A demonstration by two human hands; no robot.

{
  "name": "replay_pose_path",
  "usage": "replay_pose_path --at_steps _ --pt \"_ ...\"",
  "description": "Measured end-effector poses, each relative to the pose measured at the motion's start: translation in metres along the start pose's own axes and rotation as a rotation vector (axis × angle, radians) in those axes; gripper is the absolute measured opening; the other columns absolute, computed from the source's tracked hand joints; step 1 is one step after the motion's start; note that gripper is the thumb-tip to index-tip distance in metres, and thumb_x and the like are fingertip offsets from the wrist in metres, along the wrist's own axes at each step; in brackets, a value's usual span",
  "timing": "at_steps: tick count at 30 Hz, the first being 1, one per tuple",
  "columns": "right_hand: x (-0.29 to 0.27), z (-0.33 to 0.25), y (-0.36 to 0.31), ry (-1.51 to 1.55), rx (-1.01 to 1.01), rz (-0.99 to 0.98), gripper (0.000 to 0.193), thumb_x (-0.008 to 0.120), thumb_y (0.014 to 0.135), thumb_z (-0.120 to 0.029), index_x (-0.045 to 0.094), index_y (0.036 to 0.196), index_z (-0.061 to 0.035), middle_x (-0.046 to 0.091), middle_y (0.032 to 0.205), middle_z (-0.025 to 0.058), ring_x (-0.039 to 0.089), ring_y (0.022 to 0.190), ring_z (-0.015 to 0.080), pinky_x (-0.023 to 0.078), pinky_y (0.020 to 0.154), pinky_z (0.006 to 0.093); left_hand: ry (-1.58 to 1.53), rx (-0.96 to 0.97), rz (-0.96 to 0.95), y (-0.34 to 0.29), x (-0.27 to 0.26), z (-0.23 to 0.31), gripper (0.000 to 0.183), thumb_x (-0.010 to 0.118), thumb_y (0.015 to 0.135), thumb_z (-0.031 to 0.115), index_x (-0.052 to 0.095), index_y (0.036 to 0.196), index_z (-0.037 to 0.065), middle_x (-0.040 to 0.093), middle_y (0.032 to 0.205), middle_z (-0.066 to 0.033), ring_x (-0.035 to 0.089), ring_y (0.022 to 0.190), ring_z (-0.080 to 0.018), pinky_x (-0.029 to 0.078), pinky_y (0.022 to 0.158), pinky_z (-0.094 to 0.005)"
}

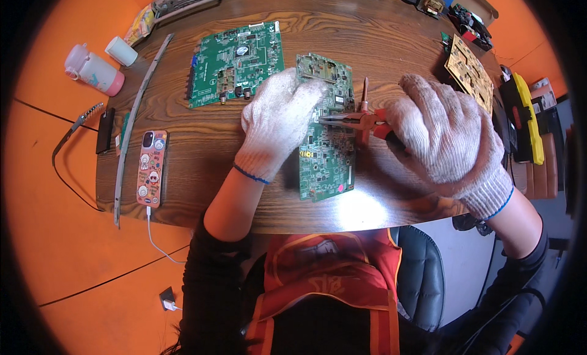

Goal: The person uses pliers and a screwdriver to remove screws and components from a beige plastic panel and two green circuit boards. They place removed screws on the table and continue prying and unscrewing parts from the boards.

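Note:
My left hand, in a white knitted glove, grips a green circuit board by its left side and holds it tilted up over the table. My right hand, gloved the same way, is closed around the red and black handles of a pair of pliers. The plier jaws point left and reach the middle of the board's face; whether they pinch a component is too small to tell. Behind the pliers is a slender reddish tool, partly hidden. Another green circuit board lies flat beyond my left hand.
On the wooden table, a phone on a white cable and a long metal strip lie at left. A pink-white bottle and white cup stand beyond. A tan board and yellow-black case sit at right.

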State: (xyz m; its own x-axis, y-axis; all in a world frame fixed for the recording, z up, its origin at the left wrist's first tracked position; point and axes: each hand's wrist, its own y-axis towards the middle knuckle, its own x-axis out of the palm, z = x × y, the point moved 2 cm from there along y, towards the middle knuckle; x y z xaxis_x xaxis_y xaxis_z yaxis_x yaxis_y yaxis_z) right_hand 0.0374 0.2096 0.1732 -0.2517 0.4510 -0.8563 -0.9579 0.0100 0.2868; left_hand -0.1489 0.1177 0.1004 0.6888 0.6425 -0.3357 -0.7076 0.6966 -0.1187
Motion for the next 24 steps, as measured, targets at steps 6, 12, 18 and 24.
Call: replay_pose_path --at_steps 6,12,18,24 --pt "-0.002 -0.013 0.008 -0.158 0.094 -0.119 0.052 0.073 0.073 -0.029 0.055 0.119 -0.0127 0.056 0.094 0.0070 0.061 0.087 0.0248 0.050 0.071 0.0398 0.040 0.084 0.063 0.000 -0.008 -0.007 0.060 0.073 0.081 0.023 0.054 0.128 -0.009 0.067 0.112 -0.0131 0.060 0.098 -0.0140 0.049 0.087 -0.0274" --pt "0.001 -0.012 0.024 0.073 0.192 -0.232 0.030 0.066 0.078 -0.022 0.056 0.105 -0.0114 0.059 0.092 0.0130 0.064 0.089 0.0301 0.052 0.067 0.0480 -0.006 0.510 0.208 0.008 -0.022 -0.008 0.029 0.062 0.087 0.035 0.069 0.093 0.007 0.065 0.081 -0.0130 0.062 0.076 -0.0296 0.049 0.071 -0.0387" --pt "0.007 -0.013 0.030 0.281 0.350 -0.473 0.034 0.065 0.081 -0.024 0.055 0.111 -0.0103 0.062 0.100 0.0175 0.065 0.094 0.0363 0.051 0.072 0.0537 -0.046 0.541 0.258 0.005 -0.021 -0.006 0.027 0.064 0.088 0.030 0.068 0.096 0.005 0.067 0.079 -0.0113 0.062 0.070 -0.0230 0.049 0.070 -0.0352" --pt "0.017 -0.014 0.030 0.529 0.473 -0.603 0.030 0.063 0.080 -0.030 0.057 0.100 -0.0099 0.065 0.088 0.0176 0.066 0.090 0.0344 0.051 0.068 0.0492 -0.167 0.617 0.430 0.006 -0.018 -0.007 0.025 0.065 0.090 0.020 0.066 0.104 0.000 0.069 0.085 -0.0100 0.061 0.072 -0.0151 0.050 0.071 -0.0289"
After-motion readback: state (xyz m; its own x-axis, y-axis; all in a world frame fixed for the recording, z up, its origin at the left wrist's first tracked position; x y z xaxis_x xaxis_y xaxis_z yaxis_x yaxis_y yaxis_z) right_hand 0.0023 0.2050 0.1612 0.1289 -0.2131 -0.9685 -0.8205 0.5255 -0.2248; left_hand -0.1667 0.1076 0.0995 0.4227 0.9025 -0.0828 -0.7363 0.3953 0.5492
